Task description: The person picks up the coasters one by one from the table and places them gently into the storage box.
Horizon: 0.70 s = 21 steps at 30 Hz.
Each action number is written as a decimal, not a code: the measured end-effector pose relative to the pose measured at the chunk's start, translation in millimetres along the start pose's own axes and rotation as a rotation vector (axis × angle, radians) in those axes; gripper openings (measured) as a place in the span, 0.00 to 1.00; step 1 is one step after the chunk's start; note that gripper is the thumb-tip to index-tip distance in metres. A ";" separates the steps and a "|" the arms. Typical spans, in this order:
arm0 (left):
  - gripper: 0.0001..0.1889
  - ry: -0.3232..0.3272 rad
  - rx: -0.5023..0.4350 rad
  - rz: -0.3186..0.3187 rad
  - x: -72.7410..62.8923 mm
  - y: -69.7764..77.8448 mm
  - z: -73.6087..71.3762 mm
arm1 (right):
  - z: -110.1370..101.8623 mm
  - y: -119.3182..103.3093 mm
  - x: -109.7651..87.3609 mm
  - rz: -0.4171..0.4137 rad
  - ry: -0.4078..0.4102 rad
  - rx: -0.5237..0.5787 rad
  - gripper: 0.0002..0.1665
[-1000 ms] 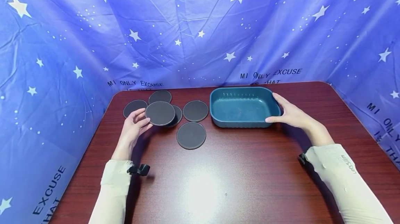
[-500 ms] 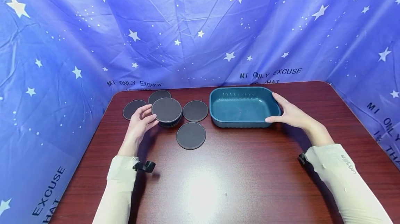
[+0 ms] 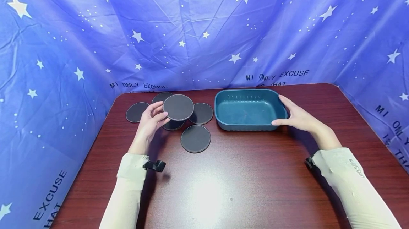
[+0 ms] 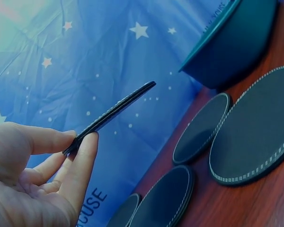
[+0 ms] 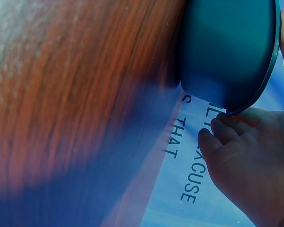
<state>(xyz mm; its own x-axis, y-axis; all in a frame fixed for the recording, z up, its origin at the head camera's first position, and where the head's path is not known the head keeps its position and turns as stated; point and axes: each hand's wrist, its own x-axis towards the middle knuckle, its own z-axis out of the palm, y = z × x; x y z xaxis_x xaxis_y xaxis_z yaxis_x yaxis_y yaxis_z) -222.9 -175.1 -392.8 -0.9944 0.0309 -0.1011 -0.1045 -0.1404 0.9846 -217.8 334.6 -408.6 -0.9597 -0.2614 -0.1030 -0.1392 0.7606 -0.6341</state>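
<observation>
My left hand (image 3: 150, 122) pinches the left edge of a round black coaster (image 3: 178, 107) with pale edge stitching. It is raised above the table, and the left wrist view shows this thin coaster (image 4: 116, 111) edge-on between thumb and fingers. Below it, partly covered, lies another coaster (image 3: 173, 125). To the right, my right hand (image 3: 298, 117) holds the right end of a teal rectangular bin (image 3: 249, 127), thumb at the front rim and fingers around the far corner. In the right wrist view, several fingers of this hand (image 5: 255, 156) are bent beside the bin's end wall (image 5: 227, 52).
More coasters lie flat on the dark red wooden table (image 3: 255, 179): a front one (image 3: 195, 139), one beside the bin (image 3: 204, 113), one at far left (image 3: 136, 112) and one behind (image 3: 161, 97). A blue star-printed cloth (image 3: 191, 58) hangs behind the table and along both sides.
My left hand has carried the coaster to the right and slightly farther back, from over the left coasters toward the bin. My right hand and the bin have stayed put.
</observation>
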 end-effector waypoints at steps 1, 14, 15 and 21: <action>0.30 -0.005 0.000 0.002 0.7 0.4 2.2 | 0.0 0.1 -0.2 0.001 -0.001 0.001 0.69; 0.31 -0.061 -0.003 0.012 12.8 3.9 36.4 | -0.8 -0.7 -0.6 0.011 -0.007 0.013 0.69; 0.31 -0.069 -0.002 0.013 13.2 3.9 39.4 | -0.7 -0.7 -0.6 0.012 -0.007 0.015 0.69; 0.30 -0.100 -0.016 0.018 18.8 0.3 57.4 | 0.2 1.3 -0.6 0.015 -0.003 0.024 0.69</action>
<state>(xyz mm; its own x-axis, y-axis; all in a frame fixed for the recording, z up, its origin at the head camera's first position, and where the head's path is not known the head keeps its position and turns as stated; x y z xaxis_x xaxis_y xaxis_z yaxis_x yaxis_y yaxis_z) -240.6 -117.8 -386.2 -0.9896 0.1265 -0.0683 -0.0879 -0.1572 0.9836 -217.3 335.6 -409.4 -0.9610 -0.2515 -0.1150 -0.1183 0.7498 -0.6510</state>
